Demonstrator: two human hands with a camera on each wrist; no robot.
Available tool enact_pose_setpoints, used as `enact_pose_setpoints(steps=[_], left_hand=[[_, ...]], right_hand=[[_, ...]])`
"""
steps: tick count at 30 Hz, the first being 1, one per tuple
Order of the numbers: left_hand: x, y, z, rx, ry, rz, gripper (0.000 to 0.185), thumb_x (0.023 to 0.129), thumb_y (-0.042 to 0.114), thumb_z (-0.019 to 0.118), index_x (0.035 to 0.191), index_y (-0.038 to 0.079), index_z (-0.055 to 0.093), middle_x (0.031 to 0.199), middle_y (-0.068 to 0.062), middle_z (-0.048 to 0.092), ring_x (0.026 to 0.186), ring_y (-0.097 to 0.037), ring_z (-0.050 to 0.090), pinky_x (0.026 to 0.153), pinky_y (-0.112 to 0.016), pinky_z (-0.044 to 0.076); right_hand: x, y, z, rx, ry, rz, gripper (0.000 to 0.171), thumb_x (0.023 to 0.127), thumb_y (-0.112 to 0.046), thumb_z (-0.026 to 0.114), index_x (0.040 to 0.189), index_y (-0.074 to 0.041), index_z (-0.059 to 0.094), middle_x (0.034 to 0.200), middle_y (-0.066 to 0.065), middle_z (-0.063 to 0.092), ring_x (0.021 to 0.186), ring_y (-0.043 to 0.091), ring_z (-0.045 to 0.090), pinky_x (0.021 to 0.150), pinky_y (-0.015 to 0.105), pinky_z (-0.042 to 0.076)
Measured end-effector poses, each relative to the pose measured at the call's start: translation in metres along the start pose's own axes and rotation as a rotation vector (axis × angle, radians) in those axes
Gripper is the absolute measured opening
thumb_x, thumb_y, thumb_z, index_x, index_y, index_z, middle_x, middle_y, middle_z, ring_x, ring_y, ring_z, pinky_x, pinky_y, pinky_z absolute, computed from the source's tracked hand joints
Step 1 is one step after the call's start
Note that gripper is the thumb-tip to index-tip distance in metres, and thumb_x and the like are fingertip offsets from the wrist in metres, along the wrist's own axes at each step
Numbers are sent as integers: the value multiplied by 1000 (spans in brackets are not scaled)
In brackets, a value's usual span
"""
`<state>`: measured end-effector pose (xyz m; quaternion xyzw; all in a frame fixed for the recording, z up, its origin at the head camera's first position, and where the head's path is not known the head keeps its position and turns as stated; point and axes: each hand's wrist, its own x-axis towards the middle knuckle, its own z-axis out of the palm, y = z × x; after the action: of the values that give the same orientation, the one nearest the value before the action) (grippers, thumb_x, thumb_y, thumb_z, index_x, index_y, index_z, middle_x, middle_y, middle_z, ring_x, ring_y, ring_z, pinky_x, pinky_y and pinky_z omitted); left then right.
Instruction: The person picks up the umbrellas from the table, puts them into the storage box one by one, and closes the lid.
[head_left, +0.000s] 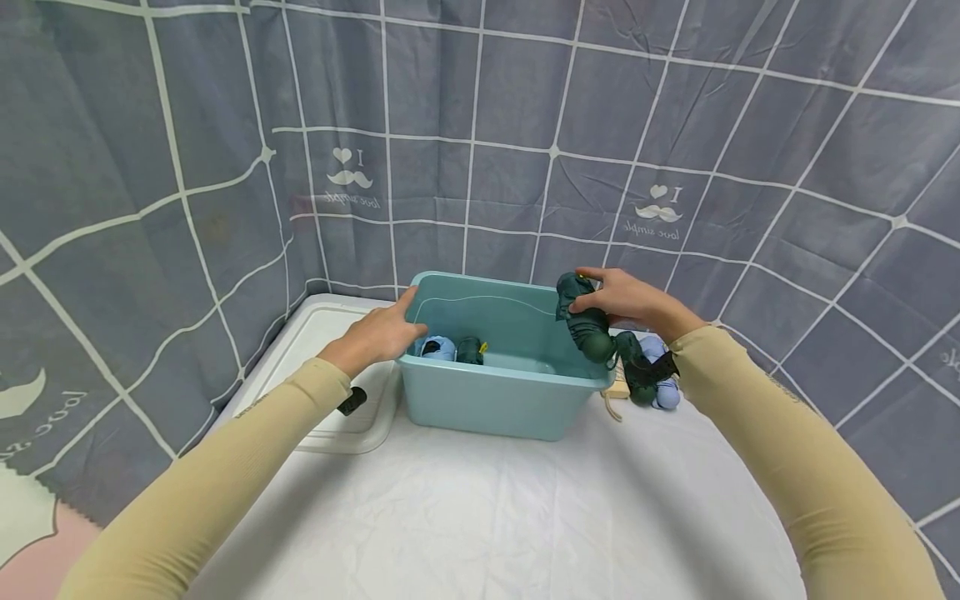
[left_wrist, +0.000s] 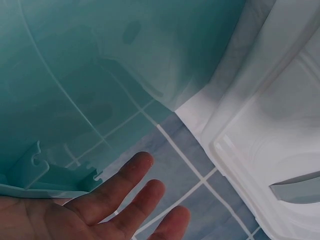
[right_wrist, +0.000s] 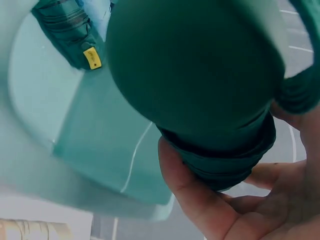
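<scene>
Item: dark green rolled sock bundle (head_left: 587, 321), gripped in our right hand (head_left: 622, 298) above the near-right rim of the teal plastic tub (head_left: 510, 400). Our left hand (head_left: 378, 333), fingers relaxed, rests on the tub's left rim, apparently steadying it. Beneath: pale blue and green bundles (head_left: 450, 349).

Dark green rolled sock bundle (head_left: 587, 321), gripped above the teal bin's (head_left: 495, 398) right rim.

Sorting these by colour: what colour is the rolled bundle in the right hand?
Dark green; the rolled bundle in the right hand shows best in the right wrist view.
</scene>
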<state>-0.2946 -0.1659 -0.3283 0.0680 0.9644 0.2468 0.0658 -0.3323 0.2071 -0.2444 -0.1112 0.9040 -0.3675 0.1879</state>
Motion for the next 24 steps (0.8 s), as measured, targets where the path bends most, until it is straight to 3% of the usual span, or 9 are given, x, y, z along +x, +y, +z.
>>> enact_pose_setpoints(steps=[5,14,24], left_hand=[[0,-1,0,-5,2,1,84,100,47,44,163,26,-7,156,-24,40,136,-43,47,105,-63,40],[0,-2,0,-10,4,-8,84,99,47,45,164,26,-6,157,-24,38,137,-43,47,104,-63,41],[-1,-1,0,-15,12,-10,84,99,48,45,164,26,-4,159,-22,37,139,-44,45,104,-63,41]], right_hand=[[12,-7,9,13,-53,5,90,95,-23,66,164,-18,9,161,24,29,134,36,51,96,46,54],[30,-21,27,-38,-99,27,88,95,-23,66,164,-16,12,162,21,30,123,30,58,82,35,57],[47,-27,41,-35,-137,56,86,94,-22,66,163,-14,15,163,22,23,108,28,64,77,37,58]])
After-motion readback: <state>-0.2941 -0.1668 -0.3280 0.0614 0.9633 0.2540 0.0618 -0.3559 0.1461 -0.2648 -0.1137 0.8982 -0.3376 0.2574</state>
